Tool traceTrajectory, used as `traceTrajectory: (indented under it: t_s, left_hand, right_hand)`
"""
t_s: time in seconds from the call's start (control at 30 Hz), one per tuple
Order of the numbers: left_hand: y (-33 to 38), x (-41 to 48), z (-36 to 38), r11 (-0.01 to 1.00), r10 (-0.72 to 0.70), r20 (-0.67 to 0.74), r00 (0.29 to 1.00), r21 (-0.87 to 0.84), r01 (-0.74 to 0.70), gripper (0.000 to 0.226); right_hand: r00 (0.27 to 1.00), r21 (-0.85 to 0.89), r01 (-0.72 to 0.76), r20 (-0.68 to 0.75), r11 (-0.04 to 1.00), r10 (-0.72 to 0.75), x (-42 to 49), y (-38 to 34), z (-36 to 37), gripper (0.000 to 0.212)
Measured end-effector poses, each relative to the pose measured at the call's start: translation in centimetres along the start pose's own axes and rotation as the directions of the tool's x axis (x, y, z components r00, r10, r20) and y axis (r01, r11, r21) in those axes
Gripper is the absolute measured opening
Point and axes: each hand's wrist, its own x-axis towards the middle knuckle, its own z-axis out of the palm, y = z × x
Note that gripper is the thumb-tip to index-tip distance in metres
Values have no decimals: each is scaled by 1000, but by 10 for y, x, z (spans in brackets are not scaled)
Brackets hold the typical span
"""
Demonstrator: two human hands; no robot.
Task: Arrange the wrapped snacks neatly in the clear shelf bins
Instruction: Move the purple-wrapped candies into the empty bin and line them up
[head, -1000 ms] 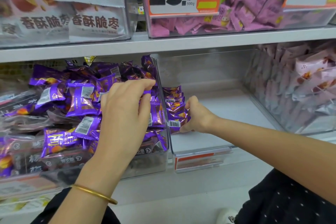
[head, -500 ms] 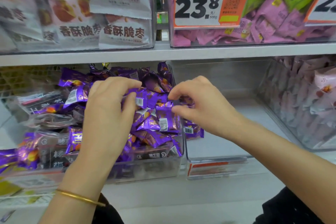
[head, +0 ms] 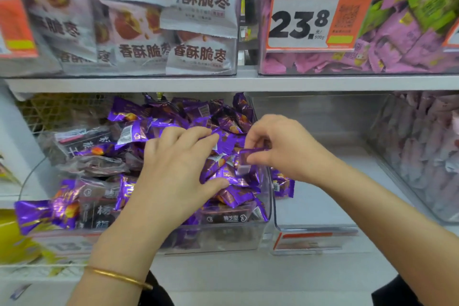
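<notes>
Head view: the right hand (head: 280, 149) pinches one small purple foil-wrapped snack (head: 250, 155) between thumb and fingertips, just above the right wall of a clear plastic shelf bin (head: 223, 238). The left hand (head: 173, 171) lies palm down on the heap of purple foil snacks (head: 223, 119) inside that bin, its fingers loosely spread and its thumb out to the side, pressing on the wrappers. A thin gold bangle (head: 119, 277) circles the left wrist.

Mixed into the heap, toward the bin's left side, are dark brown wrapped snacks (head: 94, 164). Just right of this bin stands a second clear bin (head: 315, 238) with a few purple snacks (head: 283, 185) at its left wall. Further right, a third clear bin (head: 387, 156) holds pale pink wrapped snacks (head: 422, 151).

Above runs a white shelf board (head: 223, 83). On it, upper bins hold white snack bags with dark lettering (head: 198, 20) on the left and pink-purple sachets (head: 397, 40) on the right, behind an orange price tag (head: 320, 13) reading 23.8.
</notes>
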Motion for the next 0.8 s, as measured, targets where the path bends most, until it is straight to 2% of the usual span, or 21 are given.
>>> traceTrajectory:
  t_s: [0.1,0.17,0.27,0.4,0.53,0.63,0.8]
  left_hand:
    - [3,2,-2,999,-44,28,999,-6,45,63]
    - [4,1,0,999,-30,36,999,35,29,60]
    - [2,2,7,996,21,-87,996,85,-13,53]
    - [2,4,5,998,11,-158,987,-59,-20,50]
    - [6,5,-1,957,-80,-222,972,-291,12,48]
    - [11,6,-2,923,-142,-216,966,-382,50,48]
    - [17,8,0,763,-227,-170,959,-643,67,49]
  right_hand:
    - [992,281,-54,-93,958,83,-7,6,-5,18]
    - [984,470,-62,-120,880,133,-10,9,-6,19]
    - [977,691,-94,-74,716,200,-14,13,-4,20]
    - [979,779,-108,-25,618,203,-21,16,4,35]
    - [978,887,-99,3,452,208,-23,16,4,29]
    - [980,928,-124,59,351,191,-22,16,6,23]
    - [994,953,-70,40,294,106,-22,14,5,36]
